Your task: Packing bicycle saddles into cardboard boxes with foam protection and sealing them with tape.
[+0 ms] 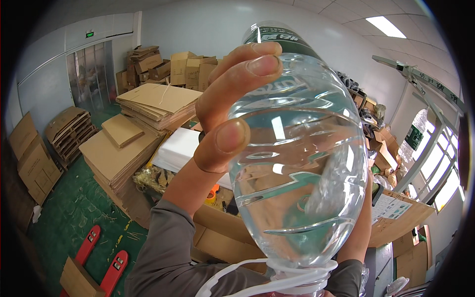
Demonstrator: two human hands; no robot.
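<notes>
A large transparent plastic bottle with a dark green label fills the middle of the view, very near. It is tilted neck-down, its neck at the lower edge and its base toward the top. A white cord loops around the neck. My left hand grips the bottle's left side, fingers and thumb curled against it. On the right, my right forearm rises behind the bottle. The bottle covers my right hand, so its fingers cannot be made out.
Stacked flat cardboard and a white foam-like block lie beyond my left arm. An open carton stands below. Red pallet-truck forks are at lower left. Another bottle hangs from a metal frame at right.
</notes>
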